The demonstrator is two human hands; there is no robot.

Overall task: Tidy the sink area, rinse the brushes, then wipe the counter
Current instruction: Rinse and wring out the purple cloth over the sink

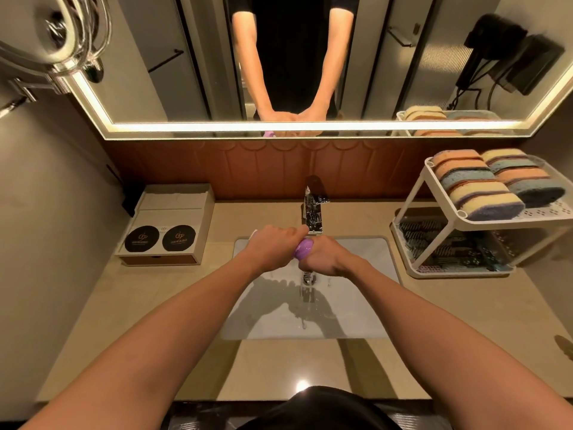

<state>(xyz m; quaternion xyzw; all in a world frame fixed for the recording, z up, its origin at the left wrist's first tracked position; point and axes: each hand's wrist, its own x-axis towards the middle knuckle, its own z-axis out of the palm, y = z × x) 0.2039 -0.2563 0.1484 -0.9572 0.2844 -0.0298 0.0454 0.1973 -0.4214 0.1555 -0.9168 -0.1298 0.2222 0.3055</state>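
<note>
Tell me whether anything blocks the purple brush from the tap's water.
Nothing visible does. The left hand and right hand grip the brush just below the tap, over the sink; water streams down beneath them.

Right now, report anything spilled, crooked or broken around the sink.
Nothing stands out. The left hand and right hand hold the brush under the tap; water falls into the sink. Sponges lie neatly on the rack.
</note>
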